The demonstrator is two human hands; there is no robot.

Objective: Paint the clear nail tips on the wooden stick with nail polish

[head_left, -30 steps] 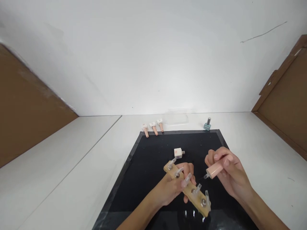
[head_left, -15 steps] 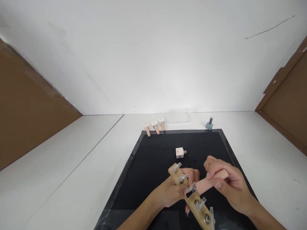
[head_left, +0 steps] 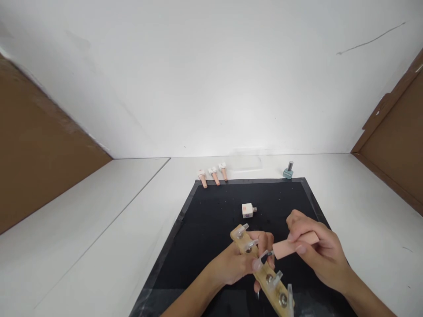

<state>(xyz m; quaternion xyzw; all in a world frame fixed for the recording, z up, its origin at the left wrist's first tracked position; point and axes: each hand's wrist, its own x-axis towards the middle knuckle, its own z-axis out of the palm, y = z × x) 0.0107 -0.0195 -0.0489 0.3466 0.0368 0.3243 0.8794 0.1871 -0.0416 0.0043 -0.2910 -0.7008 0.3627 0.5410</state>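
My left hand (head_left: 236, 264) is closed round a wooden nail tip stand (head_left: 277, 297), which slants across the mat's near part. Several clear false nail tips stick up from round metal mounts along it. In my right hand (head_left: 319, 253) is a pink nail polish brush cap (head_left: 294, 245), pinched between thumb and fingers. Its dark brush points left and meets the middle nail tip (head_left: 263, 259), where dark polish shows. Beyond my hands a white nail polish bottle (head_left: 247, 210) lies on its side without its cap, the neck facing right.
Under everything lies a black mat (head_left: 211, 220) on a white table. Three white bottles with pink caps (head_left: 214, 175) lie along its far left edge. A teal polish bottle (head_left: 288, 171) is at the far right. A clear tray (head_left: 246, 163) sits behind. Brown cardboard (head_left: 393, 132) borders the right side.
My right hand has drawn the pink brush cap slightly right and up, so the dark brush now shows against the nail tip. The stand in my left hand has shifted slightly left.
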